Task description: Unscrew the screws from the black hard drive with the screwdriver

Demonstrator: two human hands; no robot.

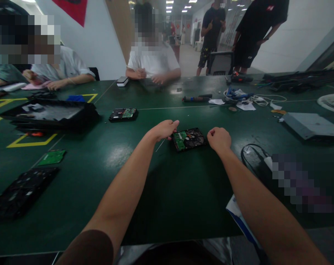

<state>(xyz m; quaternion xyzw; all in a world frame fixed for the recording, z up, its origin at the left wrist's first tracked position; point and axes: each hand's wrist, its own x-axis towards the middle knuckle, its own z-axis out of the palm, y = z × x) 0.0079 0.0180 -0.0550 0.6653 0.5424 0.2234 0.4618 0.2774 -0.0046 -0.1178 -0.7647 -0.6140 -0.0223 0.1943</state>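
A black hard drive (189,138) with a green circuit board on top lies on the dark green table (122,162) in front of me. My left hand (164,129) touches its left edge, fingers curled, and a thin rod slants down from under it; whether the hand grips the rod I cannot tell. My right hand (219,140) is closed into a fist just right of the drive, and I see nothing in it.
A second hard drive (123,114) lies farther left. A black tray (49,114), a green board (53,157) and black panel (20,191) sit at left. Cables (255,98), a grey box (312,125) and black cable (252,156) lie right. Several people sit and stand across.
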